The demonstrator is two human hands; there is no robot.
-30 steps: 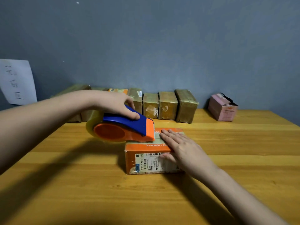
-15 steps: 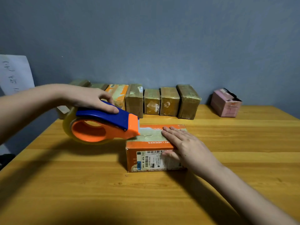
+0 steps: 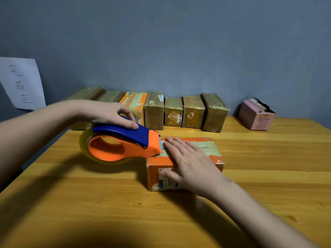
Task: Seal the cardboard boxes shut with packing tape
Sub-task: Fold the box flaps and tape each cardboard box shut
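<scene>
Blue-grey wall fills the upper frame of the head view, a paper sheet [image 3: 21, 83] pinned at the upper left, and a yellow wooden table [image 3: 89, 203] spreads below. Along the wall stands a row of taped boxes [image 3: 193, 111], with a pink box [image 3: 256, 114] well apart at the right. At centre lies the orange box [image 3: 215, 156], a pale tape strip running along its top. The right hand [image 3: 191, 163] lies flat on that top, fingers straight and pressing, thumb down the near face. The left hand [image 3: 109, 113] curls round the blue handle of the tape dispenser [image 3: 121, 145], whose nose sits at the box's left top edge, touching the right fingertips.

Compared with a second ago, the dispenser has travelled left off the lid to that edge. The top strip therefore looks laid end to end; cutting or carrying it down the left side seems the next step.
</scene>
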